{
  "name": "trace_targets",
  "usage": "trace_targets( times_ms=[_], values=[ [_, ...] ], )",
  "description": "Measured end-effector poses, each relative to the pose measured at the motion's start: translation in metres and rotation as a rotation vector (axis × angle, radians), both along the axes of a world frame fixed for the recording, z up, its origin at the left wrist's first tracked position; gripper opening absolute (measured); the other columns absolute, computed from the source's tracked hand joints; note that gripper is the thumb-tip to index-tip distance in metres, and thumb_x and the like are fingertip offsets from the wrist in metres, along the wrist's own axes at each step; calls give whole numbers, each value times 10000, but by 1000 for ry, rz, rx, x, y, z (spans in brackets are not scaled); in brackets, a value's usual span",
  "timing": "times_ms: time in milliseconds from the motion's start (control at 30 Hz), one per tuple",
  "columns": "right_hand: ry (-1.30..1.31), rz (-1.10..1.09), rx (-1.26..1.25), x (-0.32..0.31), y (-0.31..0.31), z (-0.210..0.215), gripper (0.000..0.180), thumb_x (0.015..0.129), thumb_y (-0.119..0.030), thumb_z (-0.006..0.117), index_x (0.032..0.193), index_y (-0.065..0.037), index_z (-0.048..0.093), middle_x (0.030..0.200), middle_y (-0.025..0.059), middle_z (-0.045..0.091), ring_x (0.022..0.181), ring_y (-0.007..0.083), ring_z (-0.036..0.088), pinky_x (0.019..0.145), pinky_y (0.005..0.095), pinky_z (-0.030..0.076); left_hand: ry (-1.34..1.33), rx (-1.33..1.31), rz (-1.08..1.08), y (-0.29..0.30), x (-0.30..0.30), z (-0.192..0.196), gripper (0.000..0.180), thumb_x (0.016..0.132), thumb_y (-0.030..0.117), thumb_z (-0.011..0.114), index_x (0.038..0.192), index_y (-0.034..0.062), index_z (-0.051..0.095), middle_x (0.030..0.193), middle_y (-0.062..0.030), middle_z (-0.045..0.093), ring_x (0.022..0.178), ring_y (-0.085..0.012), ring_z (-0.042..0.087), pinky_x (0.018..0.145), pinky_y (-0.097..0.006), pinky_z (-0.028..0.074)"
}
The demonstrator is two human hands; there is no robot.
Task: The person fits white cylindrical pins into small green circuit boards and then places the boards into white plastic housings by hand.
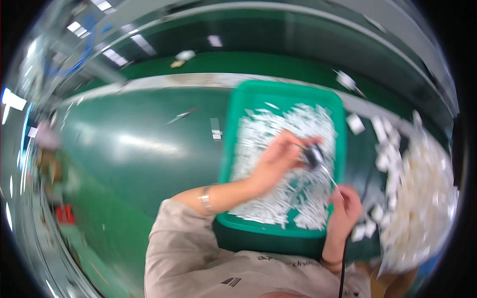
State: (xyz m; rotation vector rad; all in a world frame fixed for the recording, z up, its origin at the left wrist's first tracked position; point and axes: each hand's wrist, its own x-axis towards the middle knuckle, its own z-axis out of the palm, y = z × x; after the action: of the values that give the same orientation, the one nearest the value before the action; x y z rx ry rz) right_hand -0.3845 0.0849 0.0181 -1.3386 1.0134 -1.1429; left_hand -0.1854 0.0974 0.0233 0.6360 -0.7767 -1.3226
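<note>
The green tray point(232, 149) sits on the wide green table point(149, 149), straight ahead of the person and slightly to the right, filled with a loose heap of small white pieces point(278, 134). To the right of the tray a larger pile of similar white pieces point(422, 188) spreads over the table, with a few strays lying between the two. The left hand point(276, 161) reaches across over the tray's contents, fingers curled around a small dark object point(313, 156), which it holds above the white pieces; motion blur hides the object's exact form. The left wrist carries a pale band point(205, 199). The right hand point(345, 211) hovers at the near right corner of the tray, closed around a thin tool whose shiny tip point(328, 174) points up toward the dark object. A dark cord point(343, 268) runs down from that hand along the forearm.
</note>
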Motion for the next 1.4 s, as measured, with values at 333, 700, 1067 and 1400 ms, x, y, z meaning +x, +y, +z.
trace_targets(
  times_ms=[333, 700, 1067, 1400],
  values=[
    [-45, 36, 63, -19, -6, 12, 219, 698, 66, 640, 911, 17, 636, 842, 73, 555, 722, 107, 540, 639, 201, 435, -75, -10, 6, -5, -15, 8, 129, 902, 201, 430, 905, 94, 359, 1233, -237, 422, 1044, -295, 525, 812, -334, 479],
    [159, -5, -56, -15, -4, 10, 184, 682, 6, 678, 861, -34, 665, 787, 74, 580, 660, 120, 572, 581, 203, 458, -144, -55, 2, -2, -14, 8, 165, 894, 220, 451, 893, 90, 349, 1223, -247, 425, 1059, -333, 511, 832, -381, 466],
    [222, -29, -178, -16, -4, 12, 160, 652, 3, 697, 805, -21, 653, 749, 84, 590, 617, 147, 577, 557, 219, 452, -321, -35, -162, 2, -24, 10, 303, 875, 224, 484, 1087, 68, 333, 1118, -196, 474, 984, -209, 514, 788, -306, 447],
    [120, 57, -234, -14, -2, 12, 147, 636, -6, 705, 766, -33, 643, 705, 74, 599, 624, 158, 574, 553, 236, 437, -661, -84, -184, 5, -18, 13, 393, 613, 58, 760, 940, 19, 546, 935, -73, 567, 855, -136, 558, 754, -258, 463]
  ],
)
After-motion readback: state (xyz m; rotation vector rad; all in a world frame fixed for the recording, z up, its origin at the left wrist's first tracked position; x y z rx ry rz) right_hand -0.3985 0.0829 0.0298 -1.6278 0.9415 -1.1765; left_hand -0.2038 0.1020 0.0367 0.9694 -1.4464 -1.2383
